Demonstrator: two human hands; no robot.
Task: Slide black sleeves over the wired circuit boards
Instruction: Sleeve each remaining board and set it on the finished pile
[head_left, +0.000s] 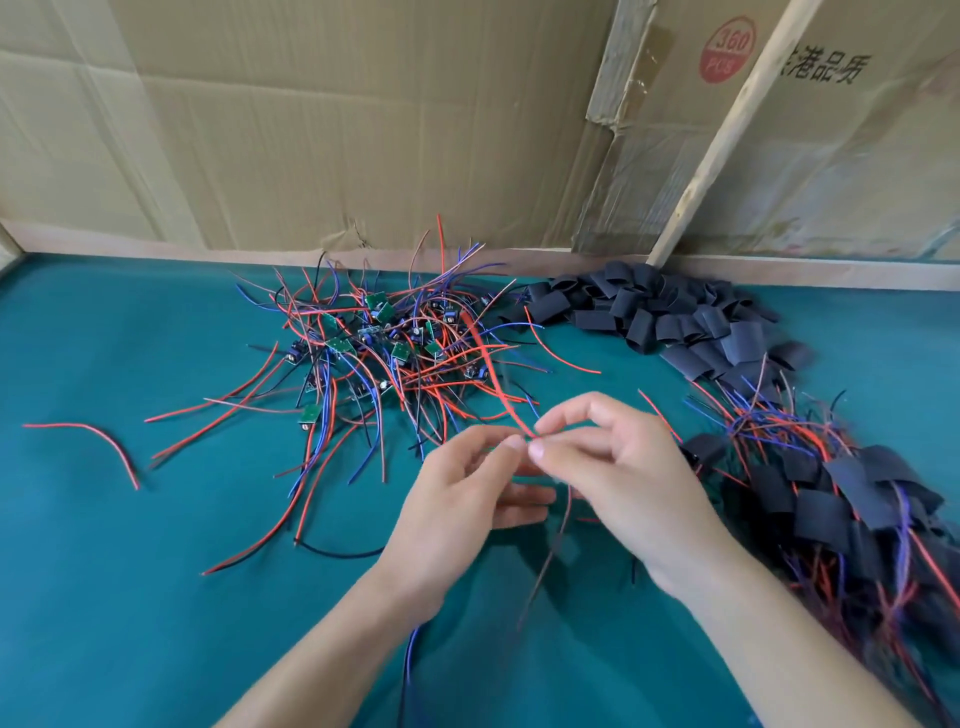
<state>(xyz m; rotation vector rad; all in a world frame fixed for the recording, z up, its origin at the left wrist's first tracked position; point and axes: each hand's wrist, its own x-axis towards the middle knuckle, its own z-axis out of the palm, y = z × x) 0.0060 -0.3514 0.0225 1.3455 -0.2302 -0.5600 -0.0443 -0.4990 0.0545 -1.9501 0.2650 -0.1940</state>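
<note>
A tangled heap of small green circuit boards (387, 338) with red, blue and black wires lies on the teal table at centre. Loose black sleeves (654, 312) are piled at the back right. Sleeved boards (831, 504) lie heaped along the right side. My left hand (462, 493) and my right hand (613, 462) meet above the table in front of the heap, fingertips together, both pinching a red wire (493, 379) that runs up toward the heap. A dark wire hangs down below my hands. Any board in my hands is hidden.
The teal table cover (130, 571) stretches left and front. A single red wire (98, 441) lies apart at the left. Cardboard sheets (363, 130) and a wooden stick (727, 130) stand along the back edge.
</note>
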